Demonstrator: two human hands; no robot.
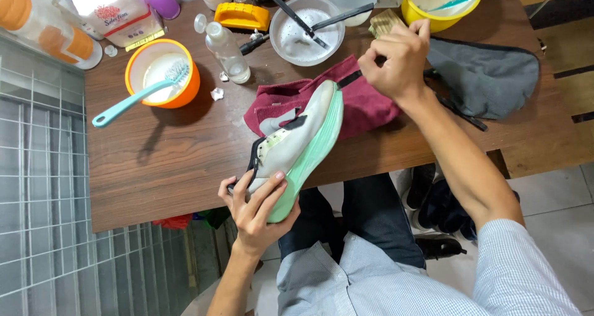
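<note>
Fingers [265, 189] of the left hand [257, 214] were wrapped around the heel end of a white sneaker [294, 139] with a mint-green sole, gripping it at the near edge of the table [161, 167]. The shoe lay on its side, its toe resting on a maroon towel [365, 102] spread on the wood, its heel hanging past the table edge over the person's lap.

Farther off, the right hand [396, 62] was closed around the dark handle of a brush [350, 78], whose tip met the toe of the sneaker; the bristles themselves could not be made out. Just beyond that hand lay a pale scrubbing brush [383, 22], and to the right a grey cloth [489, 74].

Farther out stood a white bowl [309, 34] of foamy liquid with two dark tools in it, a clear squeeze bottle [228, 53] with its cap off, an orange bowl [162, 73] holding a teal brush [136, 96], and a yellow bowl [439, 3] at the far edge. A wire rack [43, 186] filled the left side.

Judging by the foam already mixed and the wet patches on the wood, the cleaning seemed under way; the upper looked fairly white, though how much of the shoe remained to scrub could not be told.
</note>
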